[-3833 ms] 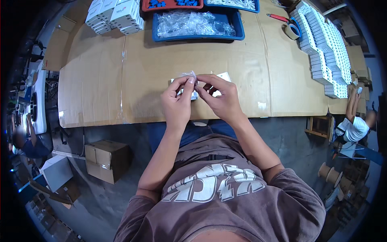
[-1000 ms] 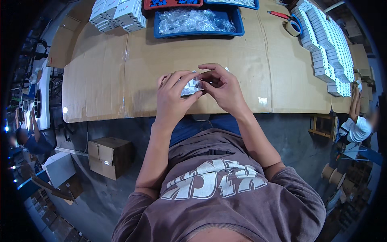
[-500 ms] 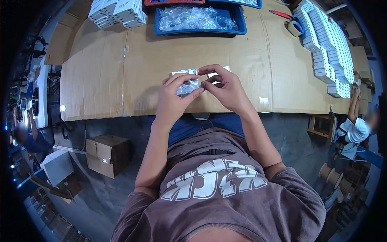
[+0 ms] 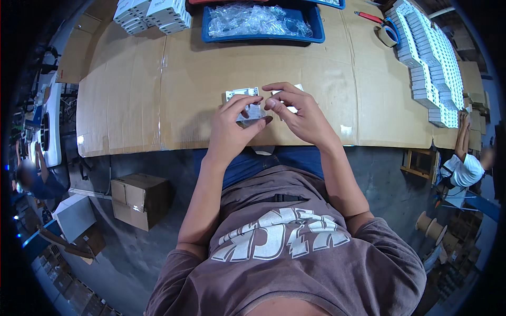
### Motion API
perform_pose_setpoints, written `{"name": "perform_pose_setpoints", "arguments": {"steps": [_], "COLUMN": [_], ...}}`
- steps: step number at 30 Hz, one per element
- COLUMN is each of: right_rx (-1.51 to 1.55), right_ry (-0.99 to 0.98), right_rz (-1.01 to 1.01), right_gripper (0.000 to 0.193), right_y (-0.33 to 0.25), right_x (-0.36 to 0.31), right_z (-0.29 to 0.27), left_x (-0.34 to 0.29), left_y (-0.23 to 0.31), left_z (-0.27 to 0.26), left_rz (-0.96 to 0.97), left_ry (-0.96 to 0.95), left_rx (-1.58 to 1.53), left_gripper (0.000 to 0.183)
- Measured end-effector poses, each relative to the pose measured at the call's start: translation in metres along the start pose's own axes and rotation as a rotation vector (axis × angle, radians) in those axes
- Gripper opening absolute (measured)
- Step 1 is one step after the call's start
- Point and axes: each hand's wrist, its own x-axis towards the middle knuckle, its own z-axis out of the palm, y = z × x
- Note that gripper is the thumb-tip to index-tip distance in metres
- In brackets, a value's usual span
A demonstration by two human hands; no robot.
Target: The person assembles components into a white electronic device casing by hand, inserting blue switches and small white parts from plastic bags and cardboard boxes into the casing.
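Observation:
A clear plastic bag (image 4: 254,111) lies on the cardboard-covered table over a white printed piece (image 4: 241,93), both partly hidden by my left hand (image 4: 231,126). That hand's thumb and fingers are apart, reaching around the bag's near side; it appears to hold nothing. My right hand (image 4: 305,118) hovers just to the right with its fingers curved and spread. Nothing shows between its thumb and fingertips. Behind its fingers a white flat item (image 4: 299,87) is partly covered, so its kind cannot be made out.
A blue tray (image 4: 211,39) of crumpled clear plastic stands at the far side. White boxes are stacked far left (image 4: 167,15) and in long rows at right (image 4: 421,58). Near those rows lie a tape roll (image 4: 387,36) and a red-handled tool (image 4: 369,17). Co-workers are at both sides.
My left thumb and fingers have spread wider apart over the bag. My right thumb has risen and drawn slightly away from my left hand.

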Motion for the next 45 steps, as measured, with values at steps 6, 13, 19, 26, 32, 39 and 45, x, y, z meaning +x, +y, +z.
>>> {"name": "perform_pose_setpoints", "arguments": {"steps": [6, 13, 19, 26, 32, 39, 45], "right_rx": [-0.115, 0.239, 0.289, 0.227, 0.247, 0.207, 0.293], "right_ry": [-0.039, -0.038, 0.000, 0.014, 0.025, 0.011, 0.002], "right_rz": [0.021, 0.105, 0.041, -0.012, 0.021, 0.024, 0.041], "right_gripper": [0.021, 0.018, 0.016, 0.015, 0.015, 0.015, 0.032], "right_y": [0.005, 0.008, 0.011, 0.013, 0.010, 0.004, 0.006], "right_x": [0.000, 0.001, 0.003, 0.002, 0.003, 0.001, 0.002], "right_z": [0.007, 0.007, 0.006, 0.011, 0.010, 0.012, 0.014], "left_x": [0.003, 0.001, 0.003, 0.004, 0.003, -0.001, -0.001], "left_y": [-0.001, -0.015, 0.003, -0.002, 0.000, 0.001, 0.006], "left_z": [0.007, 0.006, 0.001, 0.003, 0.002, 0.001, 0.000], "left_rz": [0.208, 0.212, 0.245, 0.297, 0.226, 0.164, 0.135], "left_ry": [0.073, 0.049, 0.164, 0.147, 0.157, 0.131, 0.115], "left_rx": [0.278, 0.189, 0.263, 0.316, 0.200, 0.189, 0.116], "left_gripper": [0.044, 0.053, 0.056, 0.056, 0.053, 0.051, 0.040]}}
